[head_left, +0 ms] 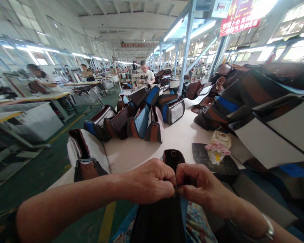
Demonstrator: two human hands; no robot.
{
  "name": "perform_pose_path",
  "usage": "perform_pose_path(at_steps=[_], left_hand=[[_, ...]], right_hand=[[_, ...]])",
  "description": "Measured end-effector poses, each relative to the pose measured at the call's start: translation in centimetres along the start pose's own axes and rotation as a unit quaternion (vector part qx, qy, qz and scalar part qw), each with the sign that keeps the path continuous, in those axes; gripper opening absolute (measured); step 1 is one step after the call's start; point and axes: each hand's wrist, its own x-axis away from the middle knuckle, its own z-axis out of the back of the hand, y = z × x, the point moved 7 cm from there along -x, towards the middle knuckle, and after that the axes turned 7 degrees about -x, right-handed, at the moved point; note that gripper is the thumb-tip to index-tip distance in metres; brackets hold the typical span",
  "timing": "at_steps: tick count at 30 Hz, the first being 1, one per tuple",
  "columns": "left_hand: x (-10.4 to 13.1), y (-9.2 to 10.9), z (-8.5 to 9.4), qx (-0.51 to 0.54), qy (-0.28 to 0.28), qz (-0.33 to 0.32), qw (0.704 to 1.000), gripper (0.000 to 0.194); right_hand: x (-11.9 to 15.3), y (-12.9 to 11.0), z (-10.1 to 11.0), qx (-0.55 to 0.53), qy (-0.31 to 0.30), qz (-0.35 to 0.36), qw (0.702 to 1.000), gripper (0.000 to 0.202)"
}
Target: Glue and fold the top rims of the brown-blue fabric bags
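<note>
A dark bag (159,219) with a brown-lined end and a metal ring lies between my body and the table edge. My left hand (152,180) is closed at its upper edge, fingers curled in a pinch. Right beside it, my right hand (201,187) pinches the same edge with thumb and forefinger. The fingertips of both hands nearly touch. Whatever small part lies between them is too small to make out.
Several bags stand on the pale table (131,153), one white and brown bag (91,155) at its left. Right of my hands, a dark board (199,155) bears a yellowish container (221,139). Bags are piled at the right. A person (149,76) sits beyond the table.
</note>
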Motion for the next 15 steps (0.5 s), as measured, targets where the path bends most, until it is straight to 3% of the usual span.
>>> perform_pose_path(at_steps=[3, 6, 9, 12, 13, 15], left_hand=[[0.2, 0.4, 0.2, -0.065, 0.034, -0.020, 0.997, 0.007], [0.6, 1.1, 0.4, -0.200, 0.093, -0.064, 0.973, 0.008], [1.4, 2.0, 0.0, -0.340, 0.144, -0.119, 0.922, 0.012], [2.6, 3.4, -0.9, -0.475, 0.174, -0.189, 0.842, 0.017], [3.0, 3.8, -1.1, -0.501, 0.180, -0.202, 0.822, 0.018], [3.6, 4.4, -1.0, -0.513, 0.190, -0.206, 0.811, 0.017]], right_hand=[[0.0, 0.1, 0.1, 0.018, 0.036, 0.025, 0.999, 0.004], [0.3, 0.3, 0.1, 0.064, 0.077, 0.049, 0.994, 0.010], [0.7, -0.3, 0.1, 0.122, 0.103, 0.112, 0.981, 0.012], [1.1, -0.8, -0.1, 0.143, 0.101, 0.168, 0.970, 0.010], [1.2, -0.7, -0.1, 0.142, 0.101, 0.168, 0.970, 0.009], [1.1, -0.3, 0.2, 0.129, 0.102, 0.136, 0.977, 0.008]])
